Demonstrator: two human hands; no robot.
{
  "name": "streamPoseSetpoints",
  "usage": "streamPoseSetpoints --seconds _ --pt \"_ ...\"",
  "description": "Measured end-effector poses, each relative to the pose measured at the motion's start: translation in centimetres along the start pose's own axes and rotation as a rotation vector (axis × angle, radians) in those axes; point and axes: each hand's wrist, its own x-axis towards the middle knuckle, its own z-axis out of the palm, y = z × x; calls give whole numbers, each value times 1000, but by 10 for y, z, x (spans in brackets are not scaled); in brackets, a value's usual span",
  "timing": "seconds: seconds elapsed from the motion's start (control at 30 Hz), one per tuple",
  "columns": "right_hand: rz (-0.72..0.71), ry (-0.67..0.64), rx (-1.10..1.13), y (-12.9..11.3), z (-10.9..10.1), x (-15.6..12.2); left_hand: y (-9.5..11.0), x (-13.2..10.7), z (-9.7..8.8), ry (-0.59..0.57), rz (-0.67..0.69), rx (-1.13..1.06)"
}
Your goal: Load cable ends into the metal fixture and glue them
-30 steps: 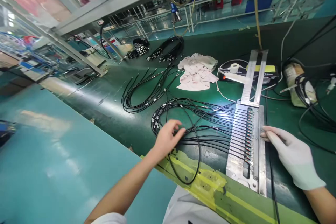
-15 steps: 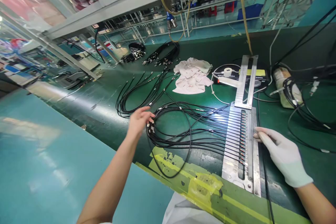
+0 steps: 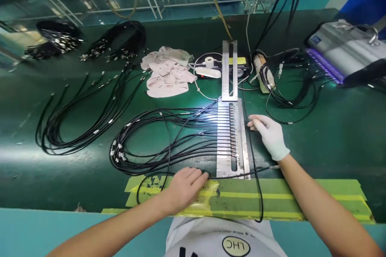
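My left hand, bare, is low over the yellow-taped bench edge. Its fingers are closed round a black cable, which runs rightward across the foot of the metal fixture to under my right wrist. My right hand, in a white glove, is right of the fixture. Its thumb and fingertips are pressed together beside a thin dark cord; anything between them is too small to make out. The metal slotted fixture holds a row of black cable ends with coloured wires. Their looped cable bundle lies to its left.
Another cable bundle lies at left, with coiled cables behind. A pale crumpled cloth and a black box sit behind the fixture. A silver machine with purple light stands back right. Yellow tape lines the front edge.
My left hand has left the looped bundle, come down toward the front edge and closed on a black cable. My right hand has moved away from the fixture's edge. The view has turned right.
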Motion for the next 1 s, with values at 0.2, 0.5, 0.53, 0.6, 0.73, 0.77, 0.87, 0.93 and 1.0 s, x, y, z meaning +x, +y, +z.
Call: streamPoseSetpoints --seconds 0.2,0.5,0.53,0.6,0.73,0.77,0.87,0.93,1.0 --pt "-3 -49 30 2 1 7 -68 -36 -49 -155 15 123" --pt "-19 -48 31 3 2 6 7 58 2 -190 -138 -192" --pt "-19 -49 29 3 1 6 9 63 6 -202 -156 -233" --pt "-19 -56 20 3 1 6 6 64 10 -187 -185 -299" --pt "-12 -60 7 6 1 7 -7 53 5 -11 -161 -424" --pt "-9 -60 5 7 1 7 -9 52 2 24 -146 -455" --pt "-6 -63 -10 8 1 8 -15 52 -3 46 -115 -523" --pt "-7 -65 -26 8 1 8 -18 53 -4 23 -110 -529" --pt "-8 -64 -37 8 1 9 -21 54 -2 -19 -99 -504"
